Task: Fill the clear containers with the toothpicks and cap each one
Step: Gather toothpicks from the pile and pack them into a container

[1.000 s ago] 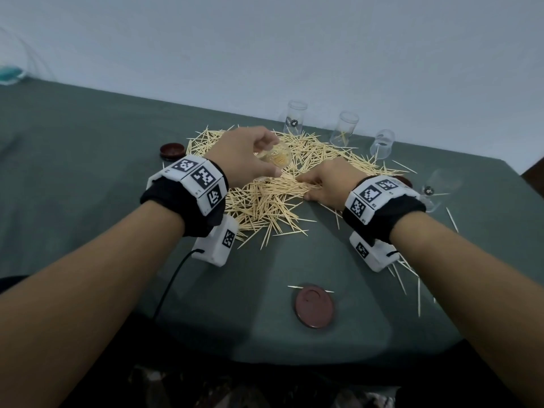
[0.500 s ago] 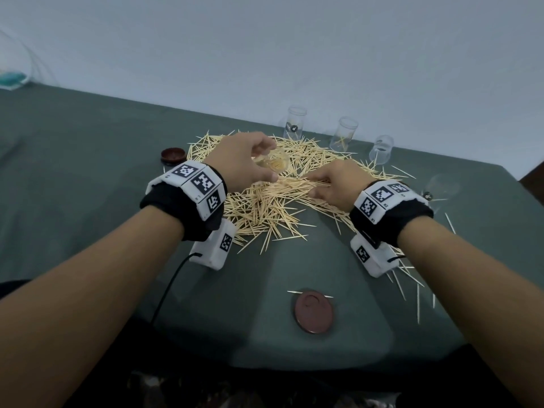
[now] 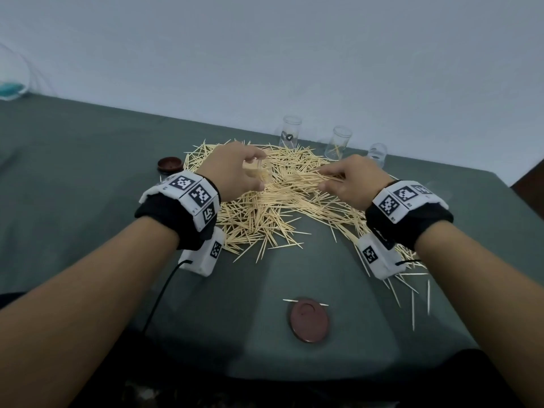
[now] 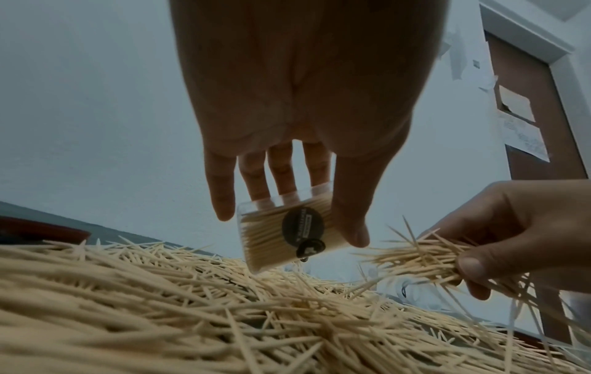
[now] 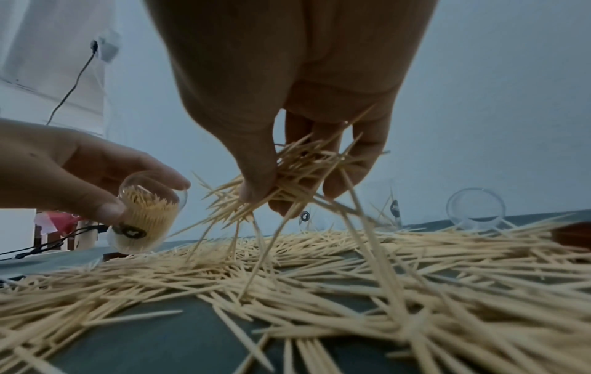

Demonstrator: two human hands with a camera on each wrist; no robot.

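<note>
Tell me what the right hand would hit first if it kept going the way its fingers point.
Likely the open mouth of the clear container held by the left hand; the right hand points its toothpick bundle there, though depth is unclear.

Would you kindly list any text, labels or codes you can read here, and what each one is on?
No words can be read.
Dark oval label on the held container: print too blurred.
Small round sticker below it: a pale mark, not legible.
Black-and-white square codes on the wrist bands: patterns, no letters.
Papers on the door: too blurred.

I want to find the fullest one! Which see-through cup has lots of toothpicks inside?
The clear container in the left hand. It is packed with toothpicks, while the three at the back look almost empty.
</note>
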